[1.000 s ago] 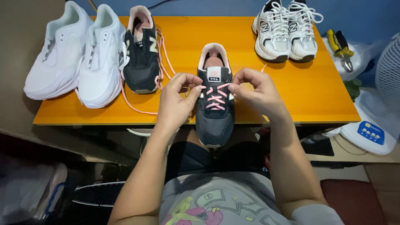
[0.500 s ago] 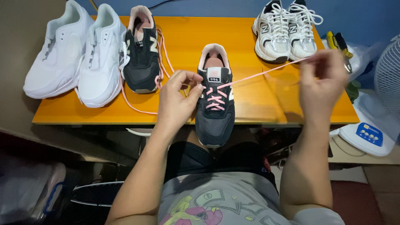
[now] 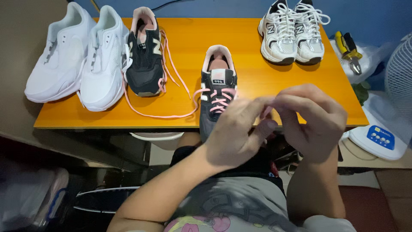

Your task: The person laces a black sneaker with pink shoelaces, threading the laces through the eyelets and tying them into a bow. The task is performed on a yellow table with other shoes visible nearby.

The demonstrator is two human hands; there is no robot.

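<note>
A pair of white sneakers (image 3: 77,56) occupies the far-left corner of the orange table (image 3: 257,81), with a single dark sneaker with pink lace (image 3: 145,53) beside it. A pair of white-and-black sneakers (image 3: 292,32) stands at the far-right corner. Yellow-handled pliers (image 3: 349,51) lie off the right edge, beside a white fan (image 3: 399,75)

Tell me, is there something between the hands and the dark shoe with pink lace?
Nothing visible. Both hands, left and right, are raised together just right of the dark shoe, pinching the pink lace; only bare table lies around.
</note>
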